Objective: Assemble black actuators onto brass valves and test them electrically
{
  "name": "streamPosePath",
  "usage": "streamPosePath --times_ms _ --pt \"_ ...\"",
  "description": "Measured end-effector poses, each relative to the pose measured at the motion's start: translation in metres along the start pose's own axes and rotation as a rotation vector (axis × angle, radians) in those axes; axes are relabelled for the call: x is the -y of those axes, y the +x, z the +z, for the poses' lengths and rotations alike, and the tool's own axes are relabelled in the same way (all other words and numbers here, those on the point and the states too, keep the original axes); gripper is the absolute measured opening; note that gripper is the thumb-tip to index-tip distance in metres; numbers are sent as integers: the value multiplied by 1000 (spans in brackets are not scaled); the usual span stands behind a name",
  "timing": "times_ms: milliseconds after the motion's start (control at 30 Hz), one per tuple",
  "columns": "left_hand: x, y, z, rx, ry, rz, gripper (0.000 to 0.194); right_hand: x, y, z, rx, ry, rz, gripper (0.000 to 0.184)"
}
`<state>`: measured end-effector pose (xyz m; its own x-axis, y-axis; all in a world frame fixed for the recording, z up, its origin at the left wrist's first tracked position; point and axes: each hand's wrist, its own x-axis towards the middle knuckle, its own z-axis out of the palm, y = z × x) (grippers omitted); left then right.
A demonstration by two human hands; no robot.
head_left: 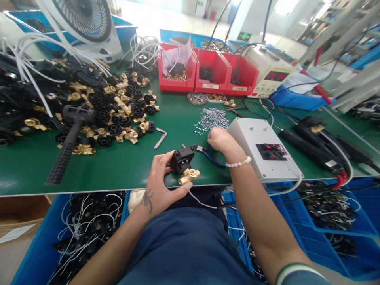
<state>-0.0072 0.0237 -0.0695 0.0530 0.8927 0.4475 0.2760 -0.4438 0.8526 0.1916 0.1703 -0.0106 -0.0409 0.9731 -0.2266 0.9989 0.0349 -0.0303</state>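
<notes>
My left hand is closed round a brass valve with a black plastic actuator box on top, at the front edge of the green bench. A white cable hangs below it. My right hand is by the near side of a pile of small wire clips. Its fingers are curled in, and whatever they hold, if anything, is hidden. Under the right wrist lie pliers with dark blue handles, their jaws close to the actuator. A hex key rests to the left.
Several brass valves with black parts are heaped on the left, beside a black mallet. Red bins stand at the back. On the right are a grey switch box, a power supply and black electric screwdrivers.
</notes>
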Motion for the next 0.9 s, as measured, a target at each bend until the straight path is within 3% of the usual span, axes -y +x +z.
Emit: streamPosePath --times_ms 200,467,633,900 --pt "-2 1 1 -3 16 -10 70 0 -6 -4 36 -40 -45 21" --pt "-3 2 1 -1 16 -2 69 17 -3 -3 -145 -15 -20 33" --pt "-1 1 1 4 9 9 70 27 11 -4 -5 -51 -118 28" --pt "-2 2 0 13 37 -11 69 40 -4 -22 131 -114 -256 30"
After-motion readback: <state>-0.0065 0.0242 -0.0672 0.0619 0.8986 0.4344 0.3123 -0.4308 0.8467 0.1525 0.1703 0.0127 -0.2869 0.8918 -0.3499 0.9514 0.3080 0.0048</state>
